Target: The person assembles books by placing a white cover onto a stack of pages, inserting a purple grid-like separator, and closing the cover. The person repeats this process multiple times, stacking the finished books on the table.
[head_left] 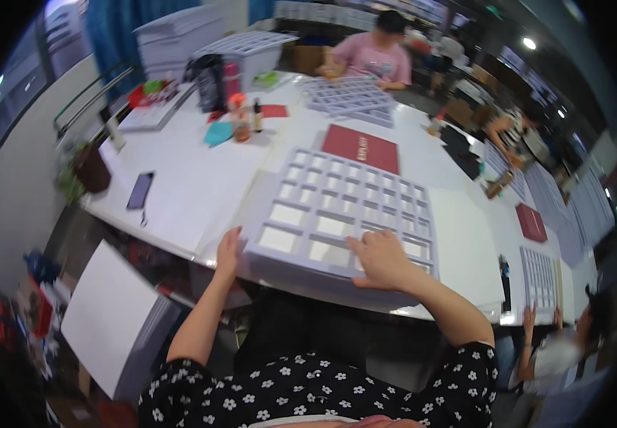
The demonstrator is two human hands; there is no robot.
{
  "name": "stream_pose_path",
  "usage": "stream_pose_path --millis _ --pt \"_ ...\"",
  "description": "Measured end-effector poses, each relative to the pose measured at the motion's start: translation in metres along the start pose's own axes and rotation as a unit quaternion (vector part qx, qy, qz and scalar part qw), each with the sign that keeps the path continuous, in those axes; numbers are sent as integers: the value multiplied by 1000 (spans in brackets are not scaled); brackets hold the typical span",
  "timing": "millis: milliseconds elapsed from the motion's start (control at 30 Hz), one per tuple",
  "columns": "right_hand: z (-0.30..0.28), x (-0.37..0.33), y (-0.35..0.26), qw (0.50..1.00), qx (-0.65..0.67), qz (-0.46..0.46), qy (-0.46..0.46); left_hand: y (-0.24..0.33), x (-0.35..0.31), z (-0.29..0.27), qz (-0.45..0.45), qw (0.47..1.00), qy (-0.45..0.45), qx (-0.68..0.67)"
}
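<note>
A pale lilac-grey compartment tray lies in front of me at the table's near edge, its many square openings showing white. Its front side looks thick; whether several trays are stacked I cannot tell. Over the tray's front right part rests my right hand, fingers spread on the dividers and thumb by the front edge. My left hand is upright at the front left corner, fingers stretched out. Whether it touches the tray is unclear. Directly behind the tray lies a dark red flat box with pale lettering.
The white table carries a phone, an orange-topped bottle and a black bag on the left. White boards stand at lower left. A person in pink works across the table; others sit at right.
</note>
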State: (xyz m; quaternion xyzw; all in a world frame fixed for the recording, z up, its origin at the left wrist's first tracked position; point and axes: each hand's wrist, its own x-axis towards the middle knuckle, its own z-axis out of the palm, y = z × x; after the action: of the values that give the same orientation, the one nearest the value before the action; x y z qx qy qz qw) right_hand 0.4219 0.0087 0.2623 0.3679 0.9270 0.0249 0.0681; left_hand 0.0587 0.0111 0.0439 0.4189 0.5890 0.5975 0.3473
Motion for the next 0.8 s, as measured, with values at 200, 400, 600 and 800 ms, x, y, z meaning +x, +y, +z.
stream_pose_path --millis 200,400,600,800 --pt "9 -20 -2 981 46 15 188 72 -37 -3 16 996 -56 -74" --pt "60 -114 26 836 143 337 407 81 -50 -8 114 975 -117 150" --pt "119 -185 16 740 453 384 315 104 -59 -12 90 957 -137 240" --pt "120 -169 0 772 403 383 310 109 -54 -8 84 957 -133 242"
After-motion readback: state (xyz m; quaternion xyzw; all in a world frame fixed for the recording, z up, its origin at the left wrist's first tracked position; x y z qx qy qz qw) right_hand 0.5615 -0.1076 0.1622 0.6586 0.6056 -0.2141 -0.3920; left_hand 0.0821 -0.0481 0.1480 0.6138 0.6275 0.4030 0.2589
